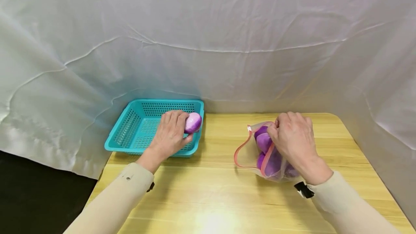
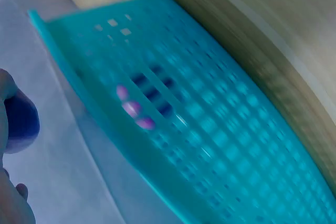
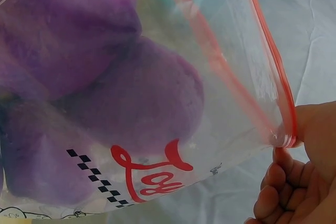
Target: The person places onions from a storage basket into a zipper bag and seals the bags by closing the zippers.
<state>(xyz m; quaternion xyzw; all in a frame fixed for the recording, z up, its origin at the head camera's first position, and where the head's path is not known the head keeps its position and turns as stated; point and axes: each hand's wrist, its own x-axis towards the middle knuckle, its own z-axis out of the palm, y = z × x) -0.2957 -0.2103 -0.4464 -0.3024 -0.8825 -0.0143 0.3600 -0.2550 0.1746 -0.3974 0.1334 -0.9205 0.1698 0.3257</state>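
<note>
My left hand [image 1: 173, 129] grips a purple-and-white plush ball [image 1: 193, 122] over the right side of a teal plastic basket [image 1: 136, 127]. The left wrist view shows the basket's slotted wall [image 2: 210, 129] blurred and a bit of the ball [image 2: 21, 121] by my fingers. My right hand [image 1: 290, 134] pinches the upper rim of a clear zip bag [image 1: 251, 151] with a red seal, lying open on the wooden table [image 1: 211, 190]. Several purple plush balls [image 1: 264, 142] fill the bag. In the right wrist view the bag [image 3: 220, 77] and its purple balls [image 3: 142, 98] are close up, my fingers [image 3: 310, 124] at the red rim.
A wrinkled white cloth [image 1: 208, 39] hangs behind the table and along both sides. The table's left edge borders a dark floor [image 1: 39, 198]. Bare wood lies between the basket and the bag and along the front.
</note>
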